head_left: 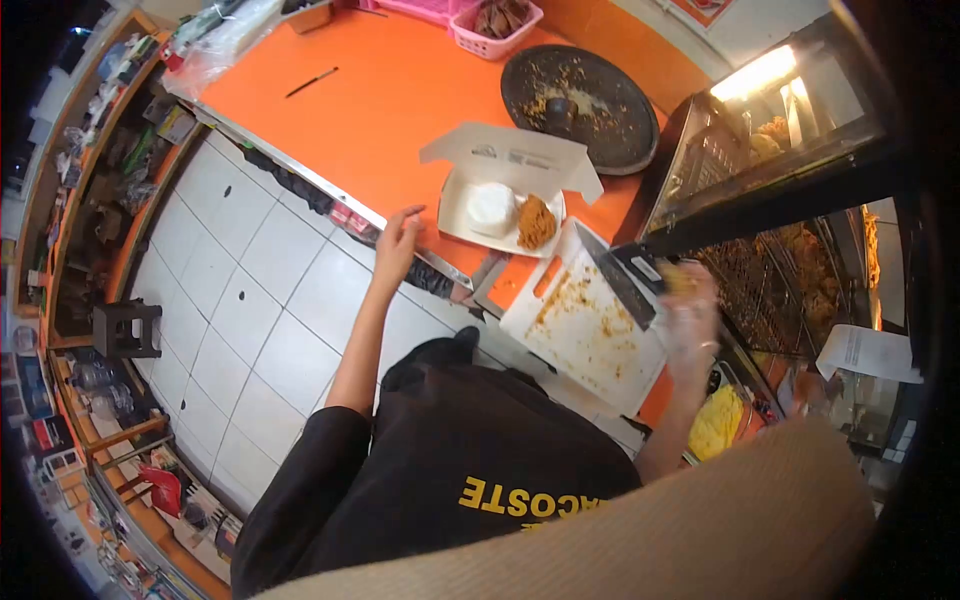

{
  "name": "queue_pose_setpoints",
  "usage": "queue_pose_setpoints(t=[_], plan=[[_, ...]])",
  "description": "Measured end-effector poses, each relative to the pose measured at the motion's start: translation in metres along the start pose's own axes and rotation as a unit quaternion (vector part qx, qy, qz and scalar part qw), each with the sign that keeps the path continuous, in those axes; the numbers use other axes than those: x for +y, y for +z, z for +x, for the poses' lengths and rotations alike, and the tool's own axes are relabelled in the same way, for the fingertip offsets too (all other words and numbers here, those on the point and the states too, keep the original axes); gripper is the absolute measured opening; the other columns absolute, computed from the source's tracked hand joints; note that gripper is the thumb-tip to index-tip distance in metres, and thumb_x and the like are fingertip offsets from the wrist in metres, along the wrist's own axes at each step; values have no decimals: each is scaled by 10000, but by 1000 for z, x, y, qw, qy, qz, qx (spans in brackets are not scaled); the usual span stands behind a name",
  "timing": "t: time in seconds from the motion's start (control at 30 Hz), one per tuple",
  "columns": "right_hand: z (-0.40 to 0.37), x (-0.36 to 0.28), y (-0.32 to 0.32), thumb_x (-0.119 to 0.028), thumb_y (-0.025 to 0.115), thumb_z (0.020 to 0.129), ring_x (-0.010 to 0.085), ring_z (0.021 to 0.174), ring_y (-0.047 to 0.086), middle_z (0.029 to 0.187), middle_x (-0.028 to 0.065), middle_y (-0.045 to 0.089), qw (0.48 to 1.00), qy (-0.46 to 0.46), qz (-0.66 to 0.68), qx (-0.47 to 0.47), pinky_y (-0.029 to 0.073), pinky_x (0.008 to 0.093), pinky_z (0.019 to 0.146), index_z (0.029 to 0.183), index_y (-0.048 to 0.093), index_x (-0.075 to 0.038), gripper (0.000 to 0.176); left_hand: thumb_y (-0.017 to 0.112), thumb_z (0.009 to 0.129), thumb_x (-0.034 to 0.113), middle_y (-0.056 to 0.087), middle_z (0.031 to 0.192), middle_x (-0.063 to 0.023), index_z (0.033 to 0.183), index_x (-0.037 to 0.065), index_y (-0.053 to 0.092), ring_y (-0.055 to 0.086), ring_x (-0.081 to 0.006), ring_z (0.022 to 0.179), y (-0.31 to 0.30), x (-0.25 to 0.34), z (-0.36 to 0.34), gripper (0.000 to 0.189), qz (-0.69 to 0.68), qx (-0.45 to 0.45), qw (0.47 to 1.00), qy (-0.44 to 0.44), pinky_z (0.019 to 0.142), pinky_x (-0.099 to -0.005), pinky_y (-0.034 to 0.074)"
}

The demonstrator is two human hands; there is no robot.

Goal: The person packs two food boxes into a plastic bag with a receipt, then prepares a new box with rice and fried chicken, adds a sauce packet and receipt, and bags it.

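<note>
My left hand (pixel 400 243) is beside the orange counter's front edge, left of an open white box (pixel 463 222), its fingers apart and holding nothing. Inside the box are a white round mound (pixel 491 209) and a brown fried piece (pixel 537 223). A wide-bladed knife (pixel 622 286) lies over the white cutting board (pixel 582 345), which is strewn with crumbs. Close to the knife's dark handle, my right hand (pixel 692 315) wears a clear glove and is smeared by motion. Something yellowish shows at its fingers, but its grip is unclear.
A black stone mortar (pixel 625 125) with crumbs stands behind the box. A pink basket (pixel 495 45) and a thin dark pen-like stick (pixel 312 82) are on the orange counter (pixel 380 120). To the right are a lit glass case (pixel 770 120), a wire rack with fried food and a yellow bundle (pixel 716 422).
</note>
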State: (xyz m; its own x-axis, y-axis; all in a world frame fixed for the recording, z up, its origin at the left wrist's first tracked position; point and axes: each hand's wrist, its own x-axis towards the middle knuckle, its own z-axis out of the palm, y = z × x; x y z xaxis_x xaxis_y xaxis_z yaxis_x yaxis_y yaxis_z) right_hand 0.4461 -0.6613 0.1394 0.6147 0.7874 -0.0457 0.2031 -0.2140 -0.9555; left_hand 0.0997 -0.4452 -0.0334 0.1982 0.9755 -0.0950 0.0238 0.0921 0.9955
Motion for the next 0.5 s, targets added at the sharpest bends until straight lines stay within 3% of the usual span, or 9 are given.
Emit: queue_pose_setpoints(t=[0.07,0.1,0.13,0.2,0.23,0.33,0.37,0.47,0.5], plan=[[18,13,58,6,574,705,138,961,578,1154,61,547,956,-203,-156,-144,490,247,763,1225,504,-112,538,516,909,201,607,1102,-138,1154,44,603,615,-185,925,8,-5,12,304,116,10,989,88,813,-294,470],[29,38,90,-6,601,707,174,1058,542,1166,65,547,961,-204,-71,-171,473,295,835,1246,498,-130,563,511,915,206,617,1100,-134,1155,36,601,616,-182,928,12,1,16,307,109,-12,992,63,807,-289,472],[29,25,120,-12,588,718,205,1104,531,1181,87,554,972,-137,-12,-189,444,319,900,1234,505,-100,530,506,921,212,627,1097,-131,1155,29,599,616,-179,931,15,6,19,312,102,-33,994,36,800,-284,474],[27,-10,179,-52,581,726,276,1145,522,1202,139,557,981,-91,-68,-158,421,363,962,1239,500,-81,520,499,932,225,639,1070,-122,1158,21,598,622,-175,912,19,12,22,320,71,-45,996,9,781,-281,480],[27,-25,201,-86,586,723,315,1140,523,1208,169,551,972,-110,-181,-105,427,383,959,1257,488,-91,543,495,937,231,645,1057,-117,1159,18,597,625,-174,902,20,12,22,325,55,-51,997,-6,772,-280,483],[32,-47,235,-135,591,718,369,1112,523,1196,209,542,931,-71,-298,-196,438,418,939,1270,481,-135,563,456,971,260,630,1094,-64,1223,64,568,619,-129,876,19,10,21,339,91,-61,994,21,695,-248,499],[32,-21,242,-149,602,726,378,1078,542,1168,201,559,938,-139,-286,-142,447,433,920,1256,492,-168,541,455,972,260,630,1086,-60,1226,76,570,614,-115,874,19,11,21,334,97,-59,993,16,665,-236,499],[44,7,231,-153,617,741,371,1049,562,1149,185,570,926,-129,-309,-176,451,430,907,1216,526,-170,483,459,970,251,625,1110,-59,1222,79,575,613,-120,881,16,11,22,327,57,-59,996,-34,668,-244,503],[48,13,225,-161,629,757,357,1011,581,1109,165,591,930,-149,-298,-156,464,426,872,1131,584,-169,377,471,965,232,622,1123,-62,1223,78,574,616,-144,890,15,11,21,318,45,-63,996,-34,686,-265,512]])
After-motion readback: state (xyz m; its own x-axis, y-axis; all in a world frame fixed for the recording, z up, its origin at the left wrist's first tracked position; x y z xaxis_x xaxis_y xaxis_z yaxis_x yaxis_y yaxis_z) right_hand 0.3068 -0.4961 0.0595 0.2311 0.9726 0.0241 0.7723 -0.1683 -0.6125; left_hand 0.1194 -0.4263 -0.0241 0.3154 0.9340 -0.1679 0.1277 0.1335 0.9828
